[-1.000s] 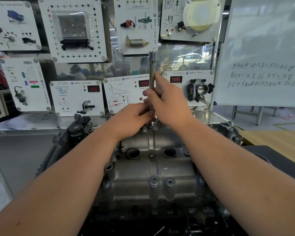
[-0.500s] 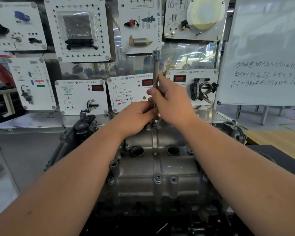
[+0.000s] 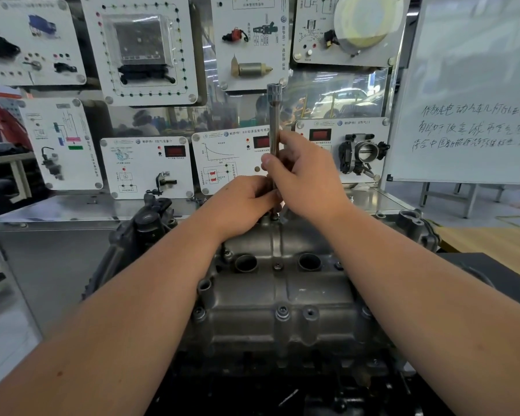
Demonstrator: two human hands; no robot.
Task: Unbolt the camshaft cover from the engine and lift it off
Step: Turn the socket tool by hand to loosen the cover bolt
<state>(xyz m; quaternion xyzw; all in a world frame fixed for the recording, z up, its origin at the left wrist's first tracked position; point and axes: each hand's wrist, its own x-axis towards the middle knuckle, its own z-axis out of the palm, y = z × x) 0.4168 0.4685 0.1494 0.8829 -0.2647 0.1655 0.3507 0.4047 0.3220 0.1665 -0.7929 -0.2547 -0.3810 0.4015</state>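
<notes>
At far end of cover, on centre ridge: long socket bar standing upright, lower tip on a bolt hidden behind knuckles. Right hand curled round mid-shaft, higher; left hand pinching shaft low, just above cover and nearer the bolt. Bolt straight below both grips, along bar's axis. Grey cast metal, dull and oily, seated on engine; centre bolt and near-edge bolt both in place

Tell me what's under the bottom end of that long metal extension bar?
The long metal extension bar stands upright on the grey metal camshaft cover's far edge. Left hand and right hand grip it, hiding any bolt beneath.
</notes>
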